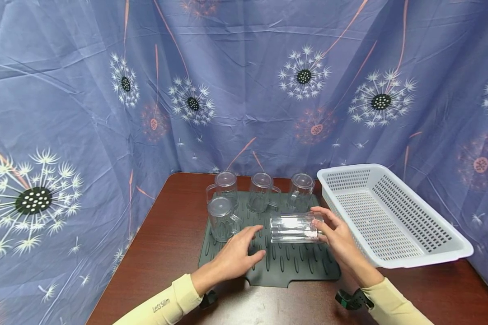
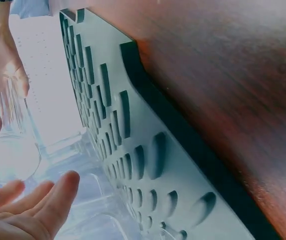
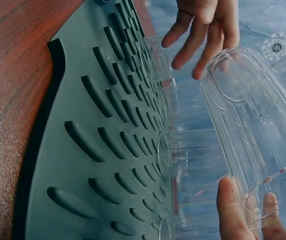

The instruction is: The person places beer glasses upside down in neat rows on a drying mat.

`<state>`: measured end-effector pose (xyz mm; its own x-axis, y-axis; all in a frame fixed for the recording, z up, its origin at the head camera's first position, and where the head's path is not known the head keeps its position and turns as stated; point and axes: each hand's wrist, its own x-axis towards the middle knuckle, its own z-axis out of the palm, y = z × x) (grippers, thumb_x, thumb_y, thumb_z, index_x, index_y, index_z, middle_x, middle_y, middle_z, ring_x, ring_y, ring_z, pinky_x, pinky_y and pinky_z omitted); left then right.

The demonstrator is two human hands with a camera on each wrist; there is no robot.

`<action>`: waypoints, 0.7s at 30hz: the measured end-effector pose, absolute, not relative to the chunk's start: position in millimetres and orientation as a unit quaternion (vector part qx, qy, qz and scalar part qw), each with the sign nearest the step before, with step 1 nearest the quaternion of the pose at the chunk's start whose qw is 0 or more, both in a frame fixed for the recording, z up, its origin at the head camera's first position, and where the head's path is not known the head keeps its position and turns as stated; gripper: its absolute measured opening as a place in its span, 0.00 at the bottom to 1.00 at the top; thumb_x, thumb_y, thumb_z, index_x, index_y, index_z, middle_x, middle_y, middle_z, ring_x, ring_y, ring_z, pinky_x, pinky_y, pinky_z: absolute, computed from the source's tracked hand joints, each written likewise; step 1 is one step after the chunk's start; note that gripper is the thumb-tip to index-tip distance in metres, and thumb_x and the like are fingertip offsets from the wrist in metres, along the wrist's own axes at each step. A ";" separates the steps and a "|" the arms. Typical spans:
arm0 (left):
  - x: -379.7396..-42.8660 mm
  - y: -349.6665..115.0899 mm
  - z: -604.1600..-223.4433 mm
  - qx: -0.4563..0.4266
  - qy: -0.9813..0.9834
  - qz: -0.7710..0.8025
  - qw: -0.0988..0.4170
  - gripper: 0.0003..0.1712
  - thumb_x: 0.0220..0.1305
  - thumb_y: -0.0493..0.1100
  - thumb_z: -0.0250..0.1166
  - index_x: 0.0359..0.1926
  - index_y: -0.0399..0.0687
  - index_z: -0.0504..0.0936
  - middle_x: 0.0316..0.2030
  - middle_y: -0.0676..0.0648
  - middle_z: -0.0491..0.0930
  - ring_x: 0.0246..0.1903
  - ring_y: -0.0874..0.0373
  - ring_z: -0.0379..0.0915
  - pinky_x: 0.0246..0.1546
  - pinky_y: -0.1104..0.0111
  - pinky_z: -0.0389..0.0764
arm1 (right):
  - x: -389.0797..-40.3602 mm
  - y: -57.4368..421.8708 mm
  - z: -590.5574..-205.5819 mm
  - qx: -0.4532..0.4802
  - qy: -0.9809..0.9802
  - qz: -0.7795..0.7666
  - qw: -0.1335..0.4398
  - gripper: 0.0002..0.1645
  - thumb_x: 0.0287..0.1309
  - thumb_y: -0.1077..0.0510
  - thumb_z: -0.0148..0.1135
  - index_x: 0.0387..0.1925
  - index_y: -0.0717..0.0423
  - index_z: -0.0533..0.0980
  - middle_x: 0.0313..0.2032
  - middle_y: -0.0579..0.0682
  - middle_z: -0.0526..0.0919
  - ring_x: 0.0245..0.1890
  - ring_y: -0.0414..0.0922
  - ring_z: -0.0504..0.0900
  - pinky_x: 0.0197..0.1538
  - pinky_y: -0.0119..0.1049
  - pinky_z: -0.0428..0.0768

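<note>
My right hand [image 1: 342, 239] grips a clear glass mug [image 1: 293, 228] near its rim and holds it on its side above the dark green drying mat [image 1: 268, 266]. The mug's base points toward my left hand [image 1: 236, 255], which hovers over the mat with fingers spread and holds nothing. In the right wrist view, fingers [image 3: 228, 202] and thumb wrap the rim end, and the mug's handle shows at the upper right. Several glass mugs stand upside down on the mat, among them a left front mug [image 1: 221, 219] close to my left hand.
A white plastic basket [image 1: 447, 259] with slotted walls stands right of the mat, partly on the brown wooden table [image 1: 154, 243]. More upturned mugs line the mat's back edge, including a middle mug [image 1: 261, 192] and a right mug [image 1: 301, 192]. A blue curtain [image 1: 244, 113] hangs behind.
</note>
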<state>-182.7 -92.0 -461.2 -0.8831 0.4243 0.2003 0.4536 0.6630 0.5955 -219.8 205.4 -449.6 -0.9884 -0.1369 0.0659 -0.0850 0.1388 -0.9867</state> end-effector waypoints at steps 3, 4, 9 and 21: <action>-183.6 -89.4 -460.3 -0.231 -0.902 -0.363 0.017 0.44 0.67 0.56 0.65 0.77 0.53 0.57 0.70 0.49 0.67 0.59 0.53 0.77 0.54 0.58 0.79 | -217.9 203.0 -449.7 -0.075 0.750 -0.657 0.034 0.28 0.73 0.51 0.57 0.69 0.56 0.66 0.68 0.55 0.66 0.58 0.38 0.72 0.56 0.50 0.76; -184.1 -88.2 -460.1 -0.230 -0.898 -0.375 0.015 0.46 0.67 0.57 0.65 0.78 0.53 0.54 0.72 0.49 0.64 0.60 0.52 0.76 0.55 0.58 0.79 | -216.9 202.2 -449.5 -0.075 0.752 -0.653 0.037 0.29 0.74 0.50 0.56 0.69 0.56 0.66 0.70 0.55 0.64 0.59 0.38 0.71 0.58 0.53 0.74; -187.2 -81.8 -458.9 -0.230 -0.868 -0.441 -0.006 0.54 0.65 0.57 0.67 0.81 0.60 0.42 0.78 0.49 0.50 0.66 0.51 0.69 0.58 0.60 0.79 | -213.5 199.2 -449.4 -0.084 0.755 -0.649 0.049 0.29 0.74 0.49 0.55 0.70 0.56 0.64 0.70 0.54 0.63 0.61 0.44 0.68 0.60 0.59 0.70; -193.6 -78.6 -450.4 -0.224 -0.845 -0.482 -0.051 0.53 0.65 0.57 0.69 0.79 0.74 0.44 0.77 0.52 0.54 0.55 0.51 0.80 0.53 0.63 0.81 | -211.7 193.0 -449.9 -0.099 0.749 -0.654 0.049 0.29 0.74 0.51 0.55 0.70 0.57 0.64 0.68 0.55 0.64 0.22 0.35 0.62 0.51 0.48 0.73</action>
<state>-193.6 -78.6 -450.4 -0.8948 0.4274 0.1291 0.3287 0.4348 0.8384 -211.7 193.0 -449.9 -0.9757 -0.2119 0.0559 -0.0841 0.1262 -0.9884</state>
